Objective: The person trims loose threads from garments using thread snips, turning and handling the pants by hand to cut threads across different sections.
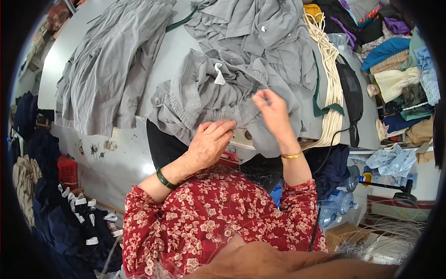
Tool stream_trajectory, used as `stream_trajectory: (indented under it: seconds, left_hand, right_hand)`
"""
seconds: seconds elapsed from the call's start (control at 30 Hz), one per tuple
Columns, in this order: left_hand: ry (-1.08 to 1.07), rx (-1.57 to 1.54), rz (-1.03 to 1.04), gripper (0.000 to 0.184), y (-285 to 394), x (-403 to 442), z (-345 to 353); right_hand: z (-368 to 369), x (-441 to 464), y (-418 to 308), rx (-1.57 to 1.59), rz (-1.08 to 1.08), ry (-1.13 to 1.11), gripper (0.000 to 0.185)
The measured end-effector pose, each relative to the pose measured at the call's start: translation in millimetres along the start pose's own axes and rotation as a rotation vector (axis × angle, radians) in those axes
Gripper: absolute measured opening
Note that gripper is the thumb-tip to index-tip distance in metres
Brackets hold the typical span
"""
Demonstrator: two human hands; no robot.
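Note:
A grey garment with a gathered elastic waistband lies spread at the table's front edge, a small white label standing up inside it. My left hand grips the near edge of that waistband, fingers pressed together over the cloth. To the right, my right hand is held just over the garment's right side, thumb and fingertips drawn together in a pinch. Whatever is between those fingertips, if anything, is too small to make out. A round button or drawstring eyelet shows at the garment's left side.
Another grey garment drapes over the table on the left, and more grey cloth is heaped behind. Cream cords hang down on the right beside a black cable. Navy garments with white tags stand lower left.

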State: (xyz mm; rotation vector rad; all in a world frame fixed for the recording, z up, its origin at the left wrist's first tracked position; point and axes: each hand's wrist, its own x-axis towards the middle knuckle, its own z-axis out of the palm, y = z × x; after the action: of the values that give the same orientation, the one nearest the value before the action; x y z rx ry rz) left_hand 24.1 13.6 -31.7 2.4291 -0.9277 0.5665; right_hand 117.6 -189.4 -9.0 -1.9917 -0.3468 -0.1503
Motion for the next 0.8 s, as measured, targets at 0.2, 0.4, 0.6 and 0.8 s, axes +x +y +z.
stream_trajectory:
  seconds: [0.2, 0.4, 0.6, 0.8]
  left_hand:
    - [-0.006, 0.041, 0.008, 0.019, 1.1, -3.0, 2.9]
    - [-0.029, 0.027, 0.028, 0.021, 3.5, -3.9, -1.9]
    - [0.239, -0.177, -0.046, 0.046, 13.6, 25.1, -25.3]
    - [0.15, -0.173, -0.171, 0.05, -8.4, 43.3, -1.2]
  right_hand:
    - [-37.3, -53.2, -44.5, 0.779, 0.379, -0.12, 0.015]
    - [-49.3, -110.8, -55.8, 0.75, 0.005, -0.39, 0.018]
    - [-42.4, -112.5, -53.7, 0.456, -0.024, -0.419, 0.014]
    - [-34.3, -82.4, -71.0, 0.454, -0.235, -0.246, 0.01]
